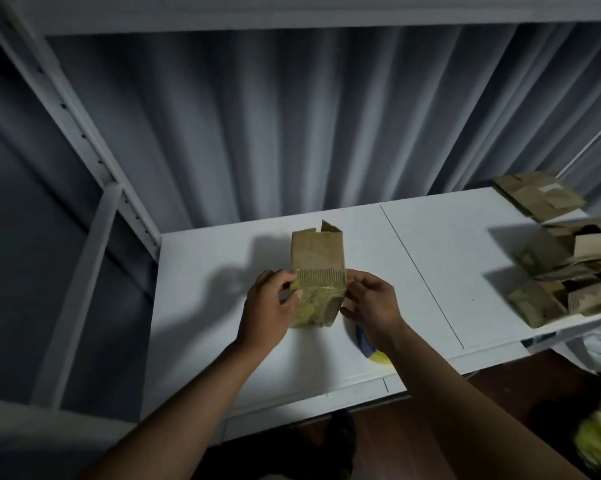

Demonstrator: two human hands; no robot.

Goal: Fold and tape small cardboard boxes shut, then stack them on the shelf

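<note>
No legible text, brand, number or sign found. The cardboard box [318, 268] held at the shelf's [223, 306] middle shows plain faces and glossy tape only. A pale patch on the flattened cardboard [538, 195] at the far right corner cannot be read.

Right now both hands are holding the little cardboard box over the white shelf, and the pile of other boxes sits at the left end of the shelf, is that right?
Not quite. The head view shows the pile of other boxes at the right end of the white shelf, not the left. The rest holds: the left hand and the right hand both hold the little cardboard box over the shelf.
</note>
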